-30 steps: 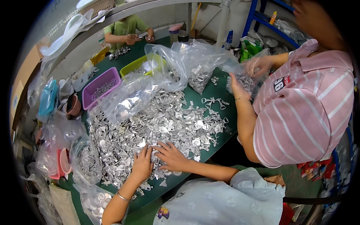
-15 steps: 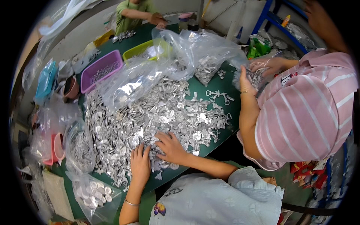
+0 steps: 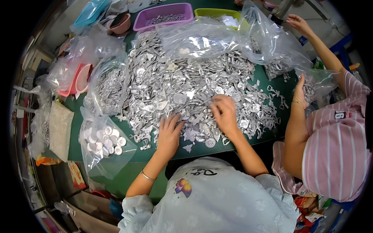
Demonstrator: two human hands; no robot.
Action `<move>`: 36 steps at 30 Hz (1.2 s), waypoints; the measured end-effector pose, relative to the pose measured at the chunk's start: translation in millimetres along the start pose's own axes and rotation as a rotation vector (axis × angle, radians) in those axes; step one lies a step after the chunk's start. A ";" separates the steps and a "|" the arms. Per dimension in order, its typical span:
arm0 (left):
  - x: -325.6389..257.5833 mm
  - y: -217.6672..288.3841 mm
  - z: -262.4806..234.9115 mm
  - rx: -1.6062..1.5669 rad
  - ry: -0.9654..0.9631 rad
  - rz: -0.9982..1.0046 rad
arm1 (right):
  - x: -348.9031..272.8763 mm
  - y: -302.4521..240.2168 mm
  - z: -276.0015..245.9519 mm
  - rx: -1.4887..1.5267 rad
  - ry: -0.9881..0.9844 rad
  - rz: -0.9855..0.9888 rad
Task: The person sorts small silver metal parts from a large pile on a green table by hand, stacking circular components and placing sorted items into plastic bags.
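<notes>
A broad pile of small silver-coloured metal pieces (image 3: 182, 77) covers the middle of the green table (image 3: 155, 154); discs, rings and flat cut-out shapes can be made out. At the pile's near edge my left hand (image 3: 169, 134) rests on the pieces, its fingers stretched and slightly apart. Farther right, my right hand (image 3: 225, 112) is over the pile with fingers bent and spread, a little blurred. Nothing shows gripped in either hand. Several flat light-grey pieces (image 3: 191, 134) lie between the two hands.
Left of the pile are a bag of round discs (image 3: 105, 141) and a bag of small metal parts (image 3: 110, 91). Purple (image 3: 163, 13) and green (image 3: 217, 13) baskets stand behind, beyond clear plastic sheeting (image 3: 202, 37). A co-worker in a pink striped shirt (image 3: 334, 147) holds a filled bag at right.
My view has swung, so the table sits differently. My right hand has moved rightward, away from my left. One hand of the co-worker has left the bag and is raised.
</notes>
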State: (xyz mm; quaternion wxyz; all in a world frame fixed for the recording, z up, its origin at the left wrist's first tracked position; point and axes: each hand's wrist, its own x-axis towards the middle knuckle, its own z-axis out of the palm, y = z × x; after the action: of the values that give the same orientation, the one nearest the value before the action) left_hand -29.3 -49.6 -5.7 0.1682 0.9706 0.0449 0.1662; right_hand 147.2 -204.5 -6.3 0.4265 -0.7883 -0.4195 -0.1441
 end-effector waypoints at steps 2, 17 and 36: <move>-4.7 0.0 -0.9 -0.031 0.024 -0.041 | 7.8 7.1 -7.1 -0.040 0.050 0.073; 62.8 -16.2 7.6 0.058 -0.021 -0.001 | 25.5 6.7 3.7 -0.199 -0.364 -0.051; 32.6 -18.8 4.1 -0.125 0.262 -0.139 | 47.5 -8.4 38.9 -0.092 -0.308 -0.057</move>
State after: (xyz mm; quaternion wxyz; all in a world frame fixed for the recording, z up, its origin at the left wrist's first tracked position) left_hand 2.2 -28.6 -5.7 0.2321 0.9229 0.1229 0.2816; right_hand 164.3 -145.7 2.9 0.3162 -0.8075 -0.4952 -0.0527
